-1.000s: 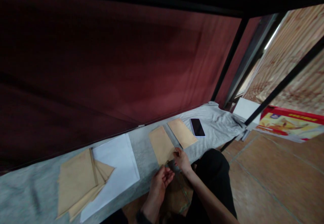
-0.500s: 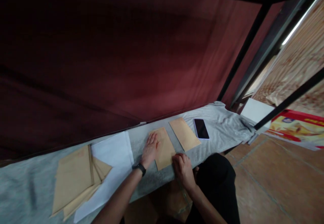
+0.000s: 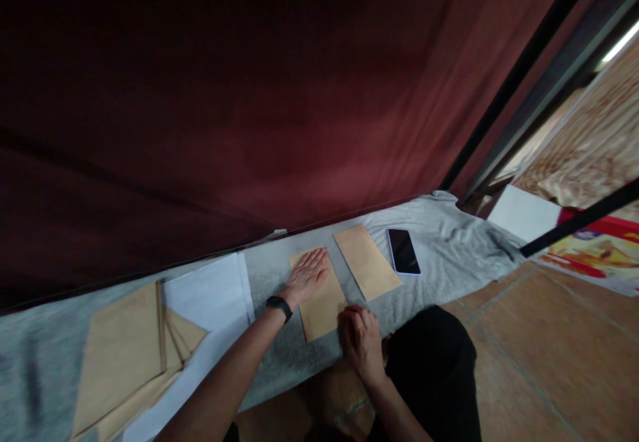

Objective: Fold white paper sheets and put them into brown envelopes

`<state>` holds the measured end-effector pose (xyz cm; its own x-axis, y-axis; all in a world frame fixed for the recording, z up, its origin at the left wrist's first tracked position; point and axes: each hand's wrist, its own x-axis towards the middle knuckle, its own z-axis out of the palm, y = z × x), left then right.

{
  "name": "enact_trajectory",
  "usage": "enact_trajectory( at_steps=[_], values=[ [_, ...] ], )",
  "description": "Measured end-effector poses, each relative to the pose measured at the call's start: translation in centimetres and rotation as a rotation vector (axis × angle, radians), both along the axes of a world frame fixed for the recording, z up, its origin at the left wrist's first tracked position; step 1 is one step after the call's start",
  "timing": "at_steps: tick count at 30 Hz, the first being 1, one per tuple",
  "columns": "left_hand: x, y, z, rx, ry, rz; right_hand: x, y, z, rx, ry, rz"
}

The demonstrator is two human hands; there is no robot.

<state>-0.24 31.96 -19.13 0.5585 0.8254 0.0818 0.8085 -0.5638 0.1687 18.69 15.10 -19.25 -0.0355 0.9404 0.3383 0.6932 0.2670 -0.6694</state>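
A brown paper envelope lies flat on the grey cloth. My left hand, with a black band at the wrist, rests palm down across its far part, fingers stretched out. At the envelope's near right corner is my right hand, its fingers curled; whether they pinch the edge is hidden. Just right of it lies a second brown envelope, flat and touched by neither hand. A phone with a dark screen and pale purple rim sits beyond that one.
On the left, a pile of brown envelopes partly covers white paper sheets. The narrow cloth-covered surface runs along a dark red panel. Black metal bars, a white box and a red-yellow carton stand at right.
My left hand has slid right across the envelope, toward its far right edge, and now lies flatter. My right hand stays by the near corner. The view has shifted slightly.
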Motion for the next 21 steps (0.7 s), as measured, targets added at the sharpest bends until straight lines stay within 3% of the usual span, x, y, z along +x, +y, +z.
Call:
enact_trajectory(
  at_steps=[10,21],
  values=[
    [1.1,-5.6,0.1,0.026,-0.060,-0.133,0.2,-0.2,0.3,-0.025,0.029,0.008],
    [1.5,-12.2,1.7,0.121,-0.049,-0.275,0.2,-0.1,-0.6,0.096,0.067,-0.014]
  ],
)
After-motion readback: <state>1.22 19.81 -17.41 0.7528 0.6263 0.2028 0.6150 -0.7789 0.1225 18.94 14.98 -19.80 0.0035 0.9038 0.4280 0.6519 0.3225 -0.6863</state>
